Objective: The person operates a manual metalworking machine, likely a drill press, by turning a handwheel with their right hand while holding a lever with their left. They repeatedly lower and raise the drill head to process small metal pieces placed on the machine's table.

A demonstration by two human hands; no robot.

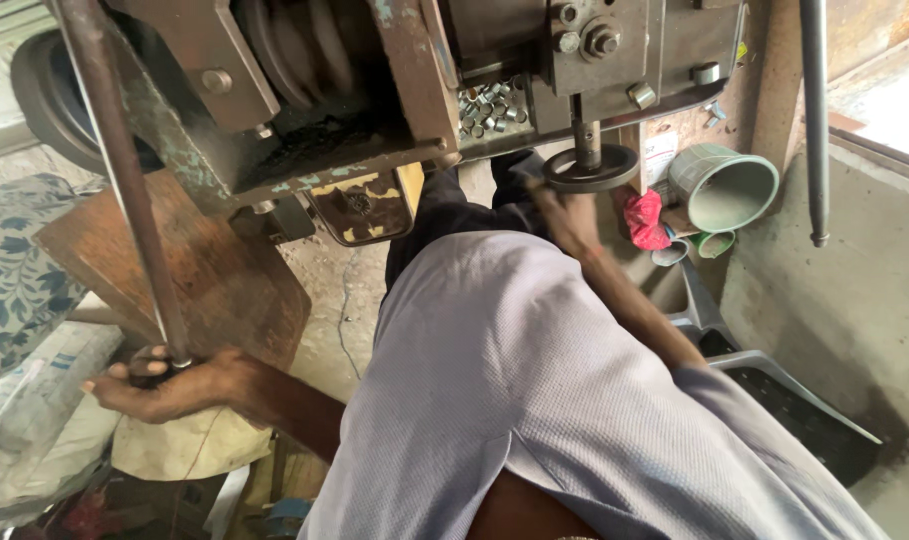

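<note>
My left hand (159, 385) is closed around the lower end of a long rusty lever rod (124, 170) that slants up to the top left. My right hand (566, 215) reaches forward under a worn metal press machine (374, 90) and sits just below its small black handwheel (592, 168), touching or nearly touching it; the fingers are blurred. A pile of several small shiny metal pieces (489, 108) lies on the machine's ledge. My grey shirt (534, 390) fills the lower middle.
A brown wooden board (214, 270) stands beside the lever. Green plastic cups (726, 190) and a red cloth (644, 220) sit at right. A vertical grey rod (814, 120) hangs near a concrete wall (854, 300). Patterned fabric (14, 270) and sacks (34, 410) lie left.
</note>
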